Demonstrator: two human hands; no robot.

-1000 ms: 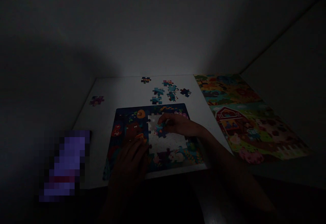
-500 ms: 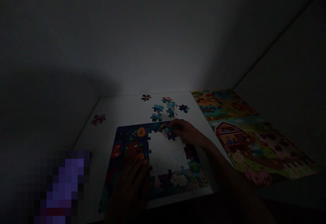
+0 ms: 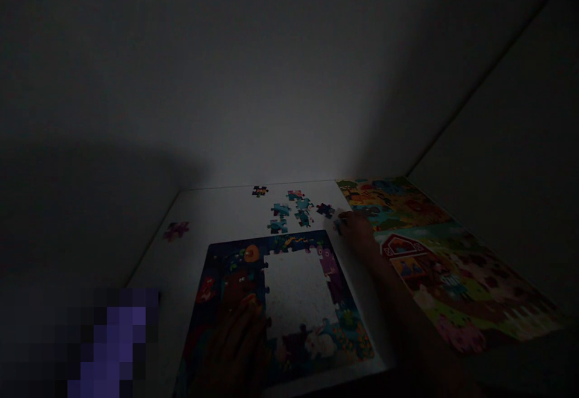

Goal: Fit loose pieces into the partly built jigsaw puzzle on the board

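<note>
At a white table [image 3: 221, 214] in dim light, has a dark jigsaw puzzle board [image 3: 226, 265] lying flat, with a large pale gap in its picture. To its right, has a barnyard picture [image 3: 452, 289] and, beyond that, an animal picture [image 3: 393, 202]. Rests the left hand [image 3: 235, 341] on the board's lower left, fingers extended. With the right hand [image 3: 359, 235] narrowed, holds a dark puzzle piece [image 3: 339, 225] near the board's far right corner, just beside a dark blue piece [image 3: 325, 210]. Past the far edge, has clustered teal pieces [image 3: 280, 209]; further left, a purple piece [image 3: 176, 231].
</note>
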